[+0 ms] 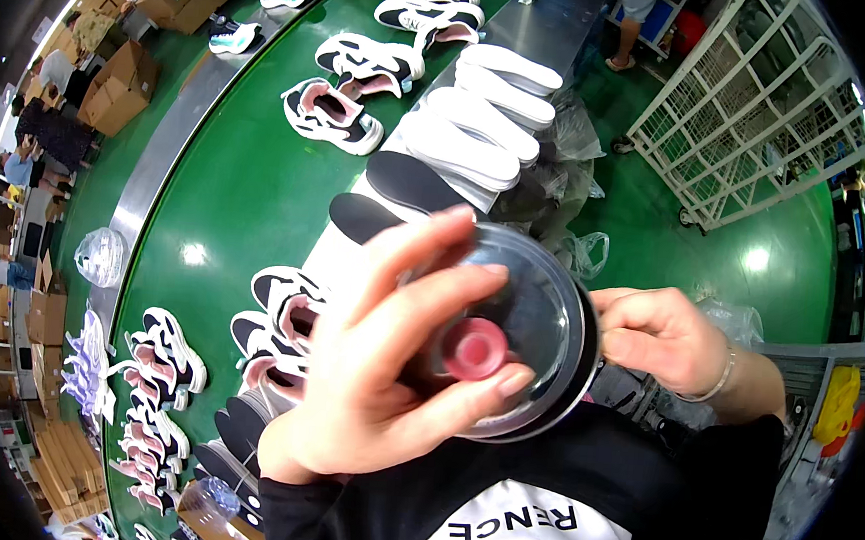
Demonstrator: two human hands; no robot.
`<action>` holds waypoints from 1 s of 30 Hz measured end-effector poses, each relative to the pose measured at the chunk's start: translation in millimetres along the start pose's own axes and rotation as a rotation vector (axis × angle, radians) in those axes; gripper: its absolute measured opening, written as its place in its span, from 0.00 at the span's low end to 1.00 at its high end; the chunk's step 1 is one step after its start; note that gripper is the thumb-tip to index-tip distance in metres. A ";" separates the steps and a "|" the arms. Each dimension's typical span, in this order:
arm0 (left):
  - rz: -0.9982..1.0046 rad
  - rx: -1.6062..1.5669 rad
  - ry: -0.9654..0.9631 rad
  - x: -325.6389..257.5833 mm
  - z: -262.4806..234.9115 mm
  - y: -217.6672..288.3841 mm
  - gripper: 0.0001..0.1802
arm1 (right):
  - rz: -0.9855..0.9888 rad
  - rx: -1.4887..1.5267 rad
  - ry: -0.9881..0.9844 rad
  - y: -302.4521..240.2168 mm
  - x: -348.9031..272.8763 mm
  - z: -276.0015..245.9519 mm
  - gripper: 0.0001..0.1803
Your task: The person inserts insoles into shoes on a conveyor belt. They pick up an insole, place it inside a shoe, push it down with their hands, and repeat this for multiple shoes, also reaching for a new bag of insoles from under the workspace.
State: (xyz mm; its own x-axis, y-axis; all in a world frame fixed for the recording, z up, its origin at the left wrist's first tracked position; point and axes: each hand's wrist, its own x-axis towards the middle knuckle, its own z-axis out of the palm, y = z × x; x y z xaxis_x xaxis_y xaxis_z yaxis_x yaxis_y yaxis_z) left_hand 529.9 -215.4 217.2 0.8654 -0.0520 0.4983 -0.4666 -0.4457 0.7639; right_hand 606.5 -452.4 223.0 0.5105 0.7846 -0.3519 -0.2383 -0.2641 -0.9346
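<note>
Close to my chest I hold a round container (576,400) with a dark rim and a clear lid (540,308). On the lid sits a round red knob (474,349). My left hand (386,357) is curled over the lid, thumb and fingers around the knob; it is slightly blurred. At the container's right edge, my right hand (658,338) is closed, thumb and bent fingers gripping its side. Whatever is inside the container cannot be made out. Beyond my left hand lie black insoles (408,183) and, farther off, white insoles (471,152) in a row.
A green conveyor belt (228,175) carries black-and-white shoes (333,115) in several groups. Purple shoes (90,366) stand on its metal far edge (142,190). A white wire cage trolley (744,121) is at the upper right. Cardboard boxes (119,88) and other people are at the left.
</note>
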 end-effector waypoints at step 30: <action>-1.019 -0.003 0.527 54.4 73.7 -230.6 0.14 | -0.198 0.503 0.758 110.7 310.4 -491.1 0.11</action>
State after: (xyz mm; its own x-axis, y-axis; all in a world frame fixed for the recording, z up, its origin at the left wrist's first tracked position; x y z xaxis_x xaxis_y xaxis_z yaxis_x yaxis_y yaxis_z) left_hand 698.0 -181.3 37.9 0.6579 0.7127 -0.2433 0.4059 -0.0635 0.9117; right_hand 1144.4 -513.6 -15.2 0.9410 0.1669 -0.2943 -0.3290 0.2485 -0.9110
